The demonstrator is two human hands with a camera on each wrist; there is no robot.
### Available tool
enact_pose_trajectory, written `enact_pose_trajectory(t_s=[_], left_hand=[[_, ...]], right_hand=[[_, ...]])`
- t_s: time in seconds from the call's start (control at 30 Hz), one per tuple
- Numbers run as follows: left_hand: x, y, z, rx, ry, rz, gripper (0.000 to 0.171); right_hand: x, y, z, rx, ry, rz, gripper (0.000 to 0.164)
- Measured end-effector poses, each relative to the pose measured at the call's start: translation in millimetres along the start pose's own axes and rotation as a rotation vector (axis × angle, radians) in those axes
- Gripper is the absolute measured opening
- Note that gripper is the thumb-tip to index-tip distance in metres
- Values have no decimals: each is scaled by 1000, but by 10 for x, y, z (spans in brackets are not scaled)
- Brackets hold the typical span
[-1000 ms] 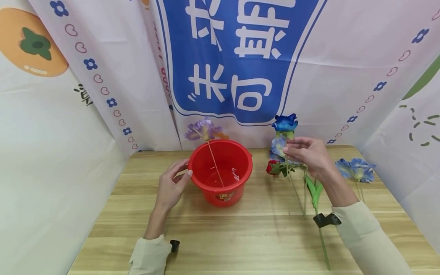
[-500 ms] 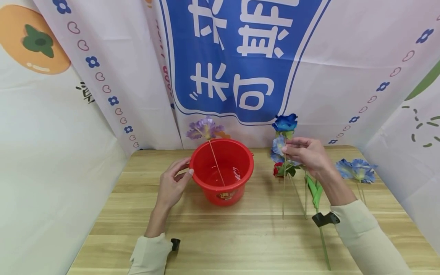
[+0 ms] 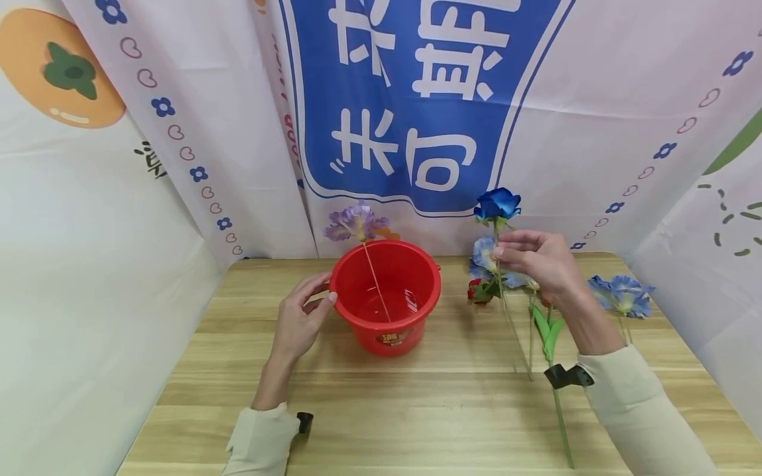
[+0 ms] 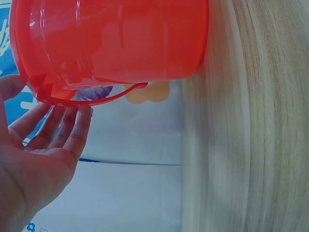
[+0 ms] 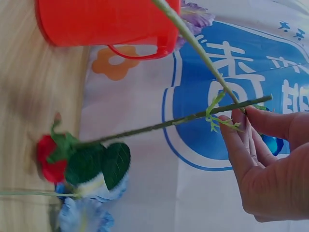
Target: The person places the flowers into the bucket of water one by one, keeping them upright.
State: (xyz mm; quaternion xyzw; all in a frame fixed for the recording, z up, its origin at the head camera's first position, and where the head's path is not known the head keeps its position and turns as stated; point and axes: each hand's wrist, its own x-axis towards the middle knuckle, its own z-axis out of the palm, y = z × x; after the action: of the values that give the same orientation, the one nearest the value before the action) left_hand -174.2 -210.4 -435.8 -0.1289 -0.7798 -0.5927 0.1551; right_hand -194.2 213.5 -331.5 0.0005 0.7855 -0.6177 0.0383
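My left hand point(image 3: 300, 320) holds the rim of a red plastic bucket point(image 3: 381, 330) at its left side, thumb at the edge and fingers by the handle point(image 4: 116, 98). A purple flower point(image 3: 356, 223) leans in the bucket, its head above the rim. To the right, my right hand point(image 3: 538, 261) pinches the stem of a blue rose point(image 3: 499, 203) below its head, above the table. In the right wrist view, a red rose point(image 5: 50, 157) hangs head down, its stem crossing the blue rose's stem at my fingertips; whether I grip it too cannot be told.
Light blue flowers point(image 3: 483, 256) lie at the back right under my right hand. Another blue flower point(image 3: 624, 295) lies farther right. A green-leaved stem point(image 3: 550, 340) runs toward the front of the wooden table point(image 3: 381, 416). Printed cloth point(image 3: 553, 145) stands behind.
My right hand has risen slightly with the blue rose, whose stem has swung. The red rose has swung right and then partly back left. My left hand has stayed at the bucket rim.
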Motion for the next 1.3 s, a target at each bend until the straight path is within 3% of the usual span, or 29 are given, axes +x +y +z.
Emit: enact_pose_trajectory(t_s=[0.23, 0.53, 0.9, 1.3], left_hand=[[1, -7, -5, 4, -4, 3, 40], [0, 2, -13, 7, 0, 1, 40], [7, 8, -14, 8, -1, 8, 41], [9, 14, -10, 5, -4, 6, 41]], right_hand=[[-53, -154, -35, -110, 41, -60, 49], [-82, -411, -133, -81, 114, -142, 32], [-82, -642, -140, -111, 168, -191, 38], [-58, -750, 28, -43, 129, -170, 46]])
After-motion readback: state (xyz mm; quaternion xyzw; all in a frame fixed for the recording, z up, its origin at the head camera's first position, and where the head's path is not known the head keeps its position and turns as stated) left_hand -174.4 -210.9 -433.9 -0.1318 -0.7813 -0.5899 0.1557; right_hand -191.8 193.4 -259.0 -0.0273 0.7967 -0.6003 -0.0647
